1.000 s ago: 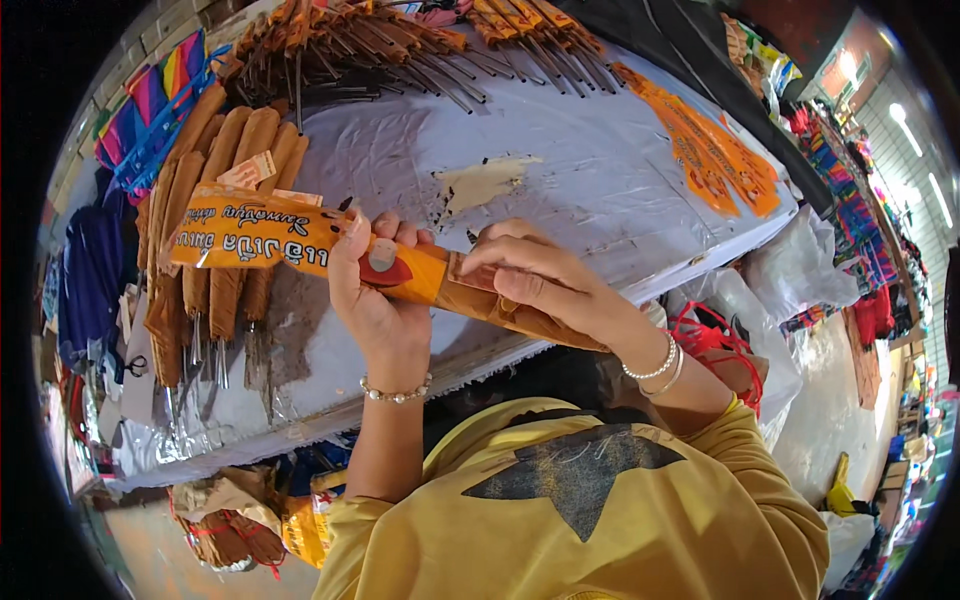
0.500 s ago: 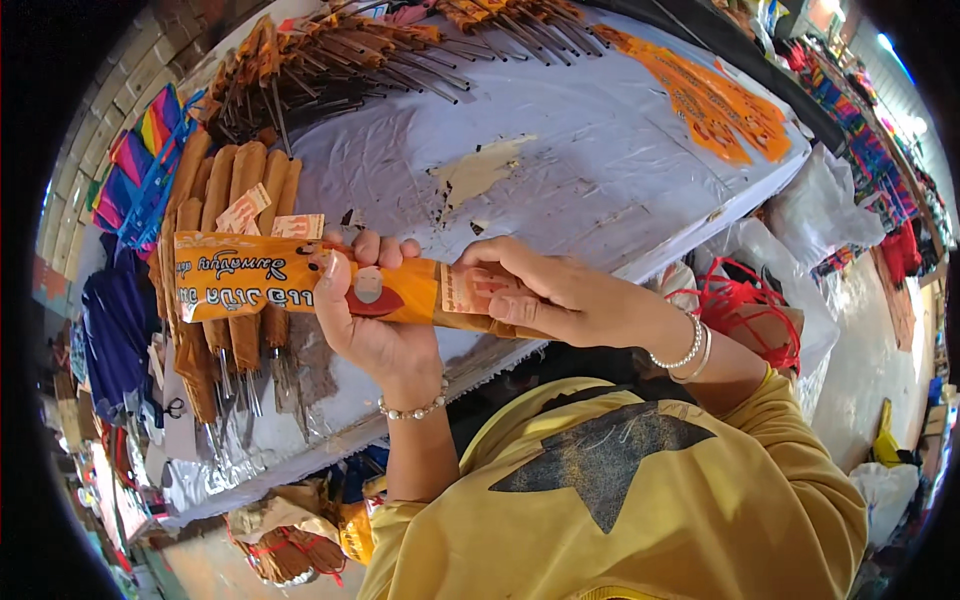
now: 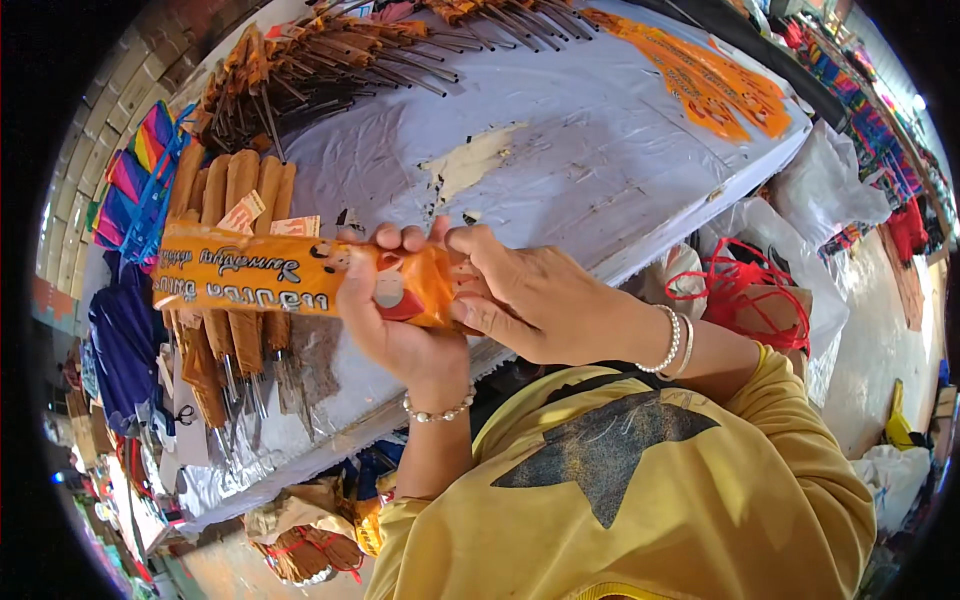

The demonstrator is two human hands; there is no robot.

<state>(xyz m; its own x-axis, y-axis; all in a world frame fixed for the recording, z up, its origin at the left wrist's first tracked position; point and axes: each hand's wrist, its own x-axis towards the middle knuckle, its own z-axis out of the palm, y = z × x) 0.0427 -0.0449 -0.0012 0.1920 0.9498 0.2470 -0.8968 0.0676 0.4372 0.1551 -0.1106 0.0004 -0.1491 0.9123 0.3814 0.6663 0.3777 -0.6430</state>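
An orange printed plastic sleeve (image 3: 235, 270) lies sideways across my hands, its long end reaching left over a row of brown folded umbrellas (image 3: 243, 180). My left hand (image 3: 405, 345) is closed round the sleeve near its right end, thumb in front and fingers behind. At that end my right hand (image 3: 540, 300) pinches the bunched-up plastic between thumb and fingers. What the sleeve contains is covered. Two small printed paper labels, one a tilted label (image 3: 243, 212) and the other a flatter label (image 3: 297, 226), rest on the brown umbrellas.
More umbrellas with bare metal shafts (image 3: 340, 65) are heaped along the table's far side. Flat orange sleeves (image 3: 700, 80) lie at the far right. Rainbow cloth (image 3: 150, 150) and a dark blue bundle (image 3: 125, 340) flank the left edge. Red straps (image 3: 745, 300) sit beyond the right edge.
My right hand has shifted left, closer to my left hand, and the sleeve's right end is now bunched. The paper label and brown end seen there before are covered.
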